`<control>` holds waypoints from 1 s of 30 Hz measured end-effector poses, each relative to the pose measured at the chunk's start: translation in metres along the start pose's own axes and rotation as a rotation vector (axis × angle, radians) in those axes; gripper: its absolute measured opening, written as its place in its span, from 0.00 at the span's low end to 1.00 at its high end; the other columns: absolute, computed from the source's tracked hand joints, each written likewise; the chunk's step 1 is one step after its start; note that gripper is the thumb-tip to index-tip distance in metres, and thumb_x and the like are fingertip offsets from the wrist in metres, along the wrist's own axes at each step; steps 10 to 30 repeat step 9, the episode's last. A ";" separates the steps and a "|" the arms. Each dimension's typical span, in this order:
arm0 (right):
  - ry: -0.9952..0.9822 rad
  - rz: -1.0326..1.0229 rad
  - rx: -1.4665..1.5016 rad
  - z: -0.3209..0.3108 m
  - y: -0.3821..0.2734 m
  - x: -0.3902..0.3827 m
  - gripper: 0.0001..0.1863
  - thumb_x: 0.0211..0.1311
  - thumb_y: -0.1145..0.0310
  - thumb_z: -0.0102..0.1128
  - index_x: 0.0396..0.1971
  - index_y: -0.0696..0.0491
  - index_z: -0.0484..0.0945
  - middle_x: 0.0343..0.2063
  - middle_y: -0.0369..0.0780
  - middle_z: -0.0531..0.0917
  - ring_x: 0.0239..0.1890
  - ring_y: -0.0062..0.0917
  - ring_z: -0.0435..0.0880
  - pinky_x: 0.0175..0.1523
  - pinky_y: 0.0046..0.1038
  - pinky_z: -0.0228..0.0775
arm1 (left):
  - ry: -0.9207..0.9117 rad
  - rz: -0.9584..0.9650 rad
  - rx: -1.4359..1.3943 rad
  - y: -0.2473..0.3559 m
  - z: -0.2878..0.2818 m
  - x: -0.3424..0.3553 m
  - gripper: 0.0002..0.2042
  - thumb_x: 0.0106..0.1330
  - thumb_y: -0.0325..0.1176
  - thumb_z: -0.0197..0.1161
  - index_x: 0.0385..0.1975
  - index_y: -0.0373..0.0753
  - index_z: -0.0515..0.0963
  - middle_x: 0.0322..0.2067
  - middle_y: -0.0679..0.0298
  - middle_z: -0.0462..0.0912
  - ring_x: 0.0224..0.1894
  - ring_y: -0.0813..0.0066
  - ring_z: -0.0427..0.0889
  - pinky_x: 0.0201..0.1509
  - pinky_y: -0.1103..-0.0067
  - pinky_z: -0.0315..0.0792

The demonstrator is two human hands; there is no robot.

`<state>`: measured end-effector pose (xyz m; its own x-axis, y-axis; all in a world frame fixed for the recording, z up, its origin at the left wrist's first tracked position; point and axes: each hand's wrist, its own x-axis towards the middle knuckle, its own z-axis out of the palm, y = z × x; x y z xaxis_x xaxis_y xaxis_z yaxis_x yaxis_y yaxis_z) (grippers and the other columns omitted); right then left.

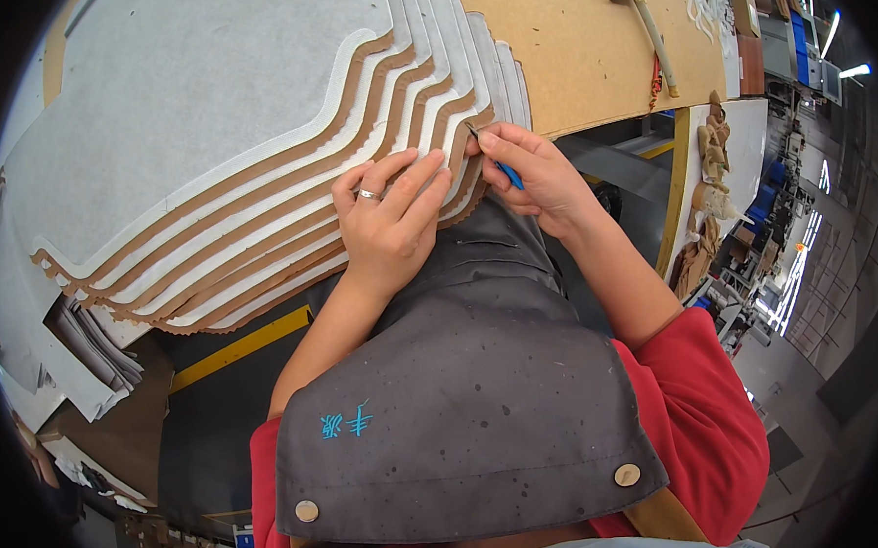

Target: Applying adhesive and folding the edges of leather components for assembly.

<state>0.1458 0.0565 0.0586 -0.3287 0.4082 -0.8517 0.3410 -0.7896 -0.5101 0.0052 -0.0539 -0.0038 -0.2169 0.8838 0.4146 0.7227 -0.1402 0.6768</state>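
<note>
A fanned stack of large panels (226,97) covers the table in front of me, each with a grey-white face, a white strip along its curved border and a brown edge. My left hand (394,212) lies on the stepped edges, its fingers stretched out and pressing the layers. At the stack's right corner, my right hand (533,172) is closed around a small blue-handled tool (508,176). The tool's thin dark tip meets the brown edge of one panel; its exact kind is hard to make out under my fingers.
A hammer (656,39) lies on the tan tabletop (556,44) at the far right, near white strips (711,3). Brown scraps (713,164) sit on a side surface. Folded sheets (95,362) hang at left, and a yellow bar (237,351) runs beneath the table.
</note>
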 end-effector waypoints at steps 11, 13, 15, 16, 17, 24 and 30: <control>-0.070 0.055 -0.082 -0.003 -0.009 0.001 0.13 0.67 0.60 0.46 0.39 0.55 0.72 0.17 0.30 0.68 0.08 0.07 0.52 0.11 0.12 0.40 | -0.012 0.017 0.012 -0.003 0.004 -0.005 0.10 0.48 0.27 0.62 0.31 0.45 0.80 0.42 0.73 0.80 0.46 0.77 0.75 0.52 0.74 0.58; -0.070 0.055 -0.082 -0.003 -0.009 0.001 0.13 0.67 0.60 0.46 0.39 0.55 0.72 0.17 0.30 0.68 0.08 0.07 0.52 0.11 0.12 0.40 | -0.012 0.017 0.012 -0.003 0.004 -0.005 0.10 0.48 0.27 0.62 0.31 0.45 0.80 0.42 0.73 0.80 0.46 0.77 0.75 0.52 0.74 0.58; -0.070 0.055 -0.082 -0.003 -0.009 0.001 0.13 0.67 0.60 0.46 0.39 0.55 0.72 0.17 0.30 0.68 0.08 0.07 0.52 0.11 0.12 0.40 | -0.012 0.017 0.012 -0.003 0.004 -0.005 0.10 0.48 0.27 0.62 0.31 0.45 0.80 0.42 0.73 0.80 0.46 0.77 0.75 0.52 0.74 0.58; -0.070 0.055 -0.082 -0.003 -0.009 0.001 0.13 0.67 0.60 0.46 0.39 0.55 0.72 0.17 0.30 0.68 0.08 0.07 0.52 0.11 0.12 0.40 | -0.012 0.017 0.012 -0.003 0.004 -0.005 0.10 0.48 0.27 0.62 0.31 0.45 0.80 0.42 0.73 0.80 0.46 0.77 0.75 0.52 0.74 0.58; -0.070 0.055 -0.082 -0.003 -0.009 0.001 0.13 0.67 0.60 0.46 0.39 0.55 0.72 0.17 0.30 0.68 0.08 0.07 0.52 0.11 0.12 0.40 | -0.012 0.017 0.012 -0.003 0.004 -0.005 0.10 0.48 0.27 0.62 0.31 0.45 0.80 0.42 0.73 0.80 0.46 0.77 0.75 0.52 0.74 0.58; -0.070 0.055 -0.082 -0.003 -0.009 0.001 0.13 0.67 0.60 0.46 0.39 0.55 0.72 0.17 0.30 0.68 0.08 0.07 0.52 0.11 0.12 0.40 | -0.012 0.017 0.012 -0.003 0.004 -0.005 0.10 0.48 0.27 0.62 0.31 0.45 0.80 0.42 0.73 0.80 0.46 0.77 0.75 0.52 0.74 0.58; -0.070 0.055 -0.082 -0.003 -0.009 0.001 0.13 0.67 0.60 0.46 0.39 0.55 0.72 0.17 0.30 0.68 0.08 0.07 0.52 0.11 0.12 0.40 | -0.012 0.017 0.012 -0.003 0.004 -0.005 0.10 0.48 0.27 0.62 0.31 0.45 0.80 0.42 0.73 0.80 0.46 0.77 0.75 0.52 0.74 0.58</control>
